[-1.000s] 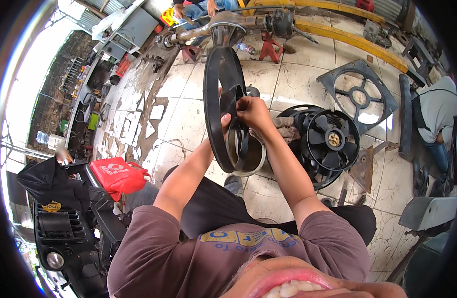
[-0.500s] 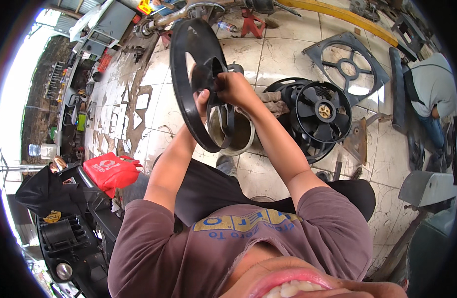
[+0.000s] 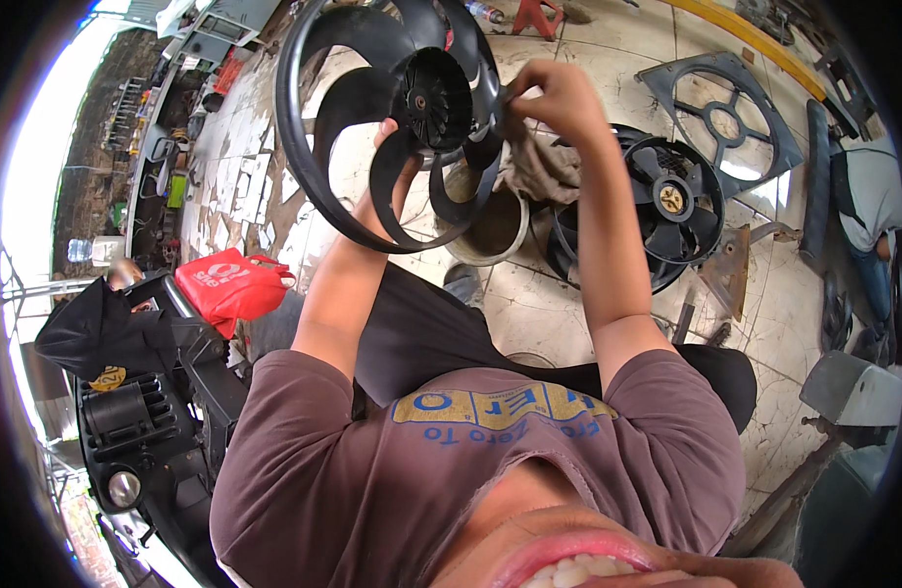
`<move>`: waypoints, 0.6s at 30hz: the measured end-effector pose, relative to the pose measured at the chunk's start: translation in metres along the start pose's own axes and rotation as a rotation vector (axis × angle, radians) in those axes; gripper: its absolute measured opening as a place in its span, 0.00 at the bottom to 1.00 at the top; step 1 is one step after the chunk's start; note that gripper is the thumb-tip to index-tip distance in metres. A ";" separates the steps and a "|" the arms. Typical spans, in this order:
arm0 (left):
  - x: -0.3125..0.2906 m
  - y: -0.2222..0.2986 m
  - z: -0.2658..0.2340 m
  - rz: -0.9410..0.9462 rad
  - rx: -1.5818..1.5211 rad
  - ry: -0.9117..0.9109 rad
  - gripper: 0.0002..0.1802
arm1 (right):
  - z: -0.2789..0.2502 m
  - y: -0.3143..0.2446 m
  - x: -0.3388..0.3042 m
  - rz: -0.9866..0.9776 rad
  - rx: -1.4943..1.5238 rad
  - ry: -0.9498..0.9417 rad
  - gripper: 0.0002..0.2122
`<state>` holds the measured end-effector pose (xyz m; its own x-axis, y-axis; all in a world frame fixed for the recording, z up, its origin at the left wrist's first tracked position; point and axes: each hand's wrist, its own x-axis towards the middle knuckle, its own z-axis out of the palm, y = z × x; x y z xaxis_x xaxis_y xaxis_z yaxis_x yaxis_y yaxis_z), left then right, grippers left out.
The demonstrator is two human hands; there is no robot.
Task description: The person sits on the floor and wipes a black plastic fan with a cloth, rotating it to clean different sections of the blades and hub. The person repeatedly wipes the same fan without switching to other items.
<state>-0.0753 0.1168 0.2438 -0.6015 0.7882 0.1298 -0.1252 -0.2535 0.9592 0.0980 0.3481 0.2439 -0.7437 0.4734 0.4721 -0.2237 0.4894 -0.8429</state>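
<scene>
My left hand (image 3: 400, 162) grips a large black plastic fan wheel (image 3: 441, 98) from below, fingers partly hidden behind its curved blades. The ring of the wheel faces me, its ribbed hub in the middle. At the right side of the ring, my right hand (image 3: 566, 103) is closed in a pinch on a greyish-brown rag (image 3: 544, 165), which hangs down from the fingers. Whether the rag touches the ring is hard to tell. Beneath the wheel stands a round beige bucket (image 3: 514, 230), partly covered by it.
Right of the bucket lies a black fan assembly (image 3: 671, 201) on the tiled floor. Beyond it rests a square fan shroud (image 3: 720, 122). A rusty metal bracket (image 3: 730, 269) and a crouching person (image 3: 867, 196) are at the right. A red bag (image 3: 230, 284) sits at the left.
The fan wheel has turned to face me and moved up and left. My right hand has left its hub and now holds the rag, which lay by the fan assembly before. The view has shifted slightly.
</scene>
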 end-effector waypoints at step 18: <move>0.007 -0.018 -0.001 0.152 0.145 0.070 0.27 | 0.022 -0.042 -0.002 0.249 0.264 0.152 0.05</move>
<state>-0.0782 0.1265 0.2275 -0.6590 0.7049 0.2626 0.0824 -0.2793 0.9567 0.0950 0.3108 0.2724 -0.6985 0.6664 0.2607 -0.2167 0.1502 -0.9646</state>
